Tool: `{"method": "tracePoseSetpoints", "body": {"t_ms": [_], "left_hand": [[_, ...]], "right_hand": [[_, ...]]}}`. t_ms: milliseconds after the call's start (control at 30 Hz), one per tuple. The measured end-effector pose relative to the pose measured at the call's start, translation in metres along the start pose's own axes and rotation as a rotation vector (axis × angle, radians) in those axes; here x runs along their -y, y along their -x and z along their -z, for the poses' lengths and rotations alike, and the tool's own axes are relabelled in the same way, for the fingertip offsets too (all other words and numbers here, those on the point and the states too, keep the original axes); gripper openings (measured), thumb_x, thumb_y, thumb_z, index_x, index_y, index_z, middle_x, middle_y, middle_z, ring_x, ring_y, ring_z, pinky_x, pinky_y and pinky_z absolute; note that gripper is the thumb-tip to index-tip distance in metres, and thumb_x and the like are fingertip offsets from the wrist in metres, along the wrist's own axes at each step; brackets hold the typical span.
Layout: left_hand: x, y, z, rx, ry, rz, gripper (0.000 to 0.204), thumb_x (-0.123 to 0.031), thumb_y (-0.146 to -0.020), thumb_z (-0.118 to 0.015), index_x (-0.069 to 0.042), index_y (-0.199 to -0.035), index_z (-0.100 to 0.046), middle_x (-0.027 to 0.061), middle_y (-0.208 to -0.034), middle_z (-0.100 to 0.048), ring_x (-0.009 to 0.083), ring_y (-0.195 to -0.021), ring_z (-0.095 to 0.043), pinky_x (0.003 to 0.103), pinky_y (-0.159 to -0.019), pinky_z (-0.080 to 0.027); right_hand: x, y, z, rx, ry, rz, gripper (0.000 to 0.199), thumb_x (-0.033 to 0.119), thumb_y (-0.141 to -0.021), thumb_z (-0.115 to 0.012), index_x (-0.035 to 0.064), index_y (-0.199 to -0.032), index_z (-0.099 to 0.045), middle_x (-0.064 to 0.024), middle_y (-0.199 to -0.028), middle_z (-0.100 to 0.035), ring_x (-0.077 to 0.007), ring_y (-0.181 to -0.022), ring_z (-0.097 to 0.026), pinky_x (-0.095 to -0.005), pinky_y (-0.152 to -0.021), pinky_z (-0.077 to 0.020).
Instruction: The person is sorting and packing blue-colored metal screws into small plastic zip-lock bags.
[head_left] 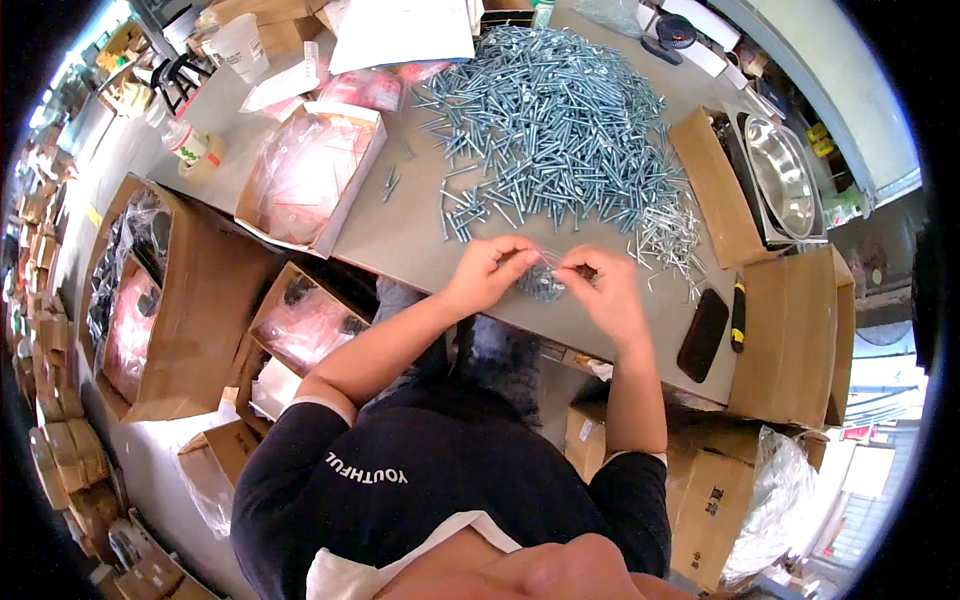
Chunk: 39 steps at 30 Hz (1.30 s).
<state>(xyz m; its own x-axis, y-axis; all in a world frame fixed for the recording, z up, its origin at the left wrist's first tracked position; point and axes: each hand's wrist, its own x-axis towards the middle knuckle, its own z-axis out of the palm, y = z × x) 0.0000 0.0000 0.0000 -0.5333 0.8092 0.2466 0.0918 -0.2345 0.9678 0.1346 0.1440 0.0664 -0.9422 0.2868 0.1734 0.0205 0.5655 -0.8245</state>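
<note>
Between both hands, at the near edge of the table, hangs a small clear plastic bag (541, 284) with dark metal pieces inside. My left hand (492, 272) pinches the bag's top edge between thumb and fingertips. On the other side of the opening, my right hand (606, 287) grips the same edge in a pinch. Just beyond the hands spreads a large heap of silvery screws (560, 120). A smaller pile of bright, thin bent metal pieces, like hex keys (668, 235), lies to the right of my right hand.
An open carton of clear, pink-marked bags (310, 170) sits left on the table (400, 235). To the right are a dark phone (703, 335), a yellow-black utility knife (738, 315), a metal bowl (780, 175) and a cardboard box (790, 335). More cartons (190, 300) stand below left.
</note>
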Motion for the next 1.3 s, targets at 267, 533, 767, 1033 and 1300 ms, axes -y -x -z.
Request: {"method": "tracePoseSetpoints", "body": {"t_ms": [267,533,767,1033,1300], "left_hand": [[-0.019,-0.009,0.002,-0.016,-0.290,0.025,0.021,-0.022,-0.087,-0.060,-0.003,-0.093,-0.063,0.0113,-0.085,-0.066,0.0193,-0.078,-0.063,0.033,-0.072,-0.050],[-0.007,0.008,-0.011,-0.038,-0.294,-0.271,0.013,-0.016,-0.090,-0.051,-0.004,-0.088,-0.051,0.0127,-0.078,-0.056,0.0302,-0.073,-0.056,0.038,-0.065,-0.044],[-0.007,0.006,-0.005,-0.111,-0.107,-0.180,0.017,-0.019,-0.093,-0.051,-0.003,-0.087,-0.049,0.0086,-0.074,-0.054,0.0200,-0.067,-0.052,0.032,-0.062,-0.042],[0.013,0.007,-0.011,0.119,0.025,-0.185,0.030,-0.021,-0.085,-0.064,-0.002,-0.104,-0.050,0.0047,-0.092,-0.057,0.0146,-0.085,-0.053,0.028,-0.077,-0.043],[0.000,-0.018,-0.006,0.323,0.363,0.166,0.042,-0.019,-0.076,-0.074,-0.002,-0.108,-0.053,0.0009,-0.086,-0.059,0.0094,-0.072,-0.056,0.024,-0.060,-0.047]], "right_hand": [[0.001,-0.019,-0.010,-0.015,-0.028,-0.014,0.016,0.011,-0.080,-0.066,0.0001,-0.089,-0.059,-0.0073,-0.079,-0.061,-0.0143,-0.070,-0.056,-0.0283,-0.065,-0.0462],[0.007,0.005,-0.020,-0.038,0.192,0.123,0.015,0.011,-0.082,-0.061,-0.0002,-0.080,-0.051,-0.0078,-0.069,-0.049,-0.0139,-0.063,-0.047,-0.0289,-0.057,-0.0398],[-0.009,0.024,0.000,-0.049,0.184,-0.027,0.015,0.008,-0.085,-0.057,0.0003,-0.076,-0.047,-0.0051,-0.069,-0.043,-0.0117,-0.060,-0.039,-0.0261,-0.054,-0.0333],[-0.004,0.022,-0.011,-0.144,0.071,0.008,0.017,0.016,-0.094,-0.049,0.0010,-0.087,-0.045,-0.0025,-0.073,-0.044,-0.0099,-0.064,-0.042,-0.0237,-0.058,-0.0369],[-0.024,-0.016,-0.008,-0.359,-0.512,-0.123,0.021,0.020,-0.093,-0.051,0.0015,-0.099,-0.046,-0.0013,-0.085,-0.048,-0.0094,-0.073,-0.048,-0.0253,-0.057,-0.0427]]}}
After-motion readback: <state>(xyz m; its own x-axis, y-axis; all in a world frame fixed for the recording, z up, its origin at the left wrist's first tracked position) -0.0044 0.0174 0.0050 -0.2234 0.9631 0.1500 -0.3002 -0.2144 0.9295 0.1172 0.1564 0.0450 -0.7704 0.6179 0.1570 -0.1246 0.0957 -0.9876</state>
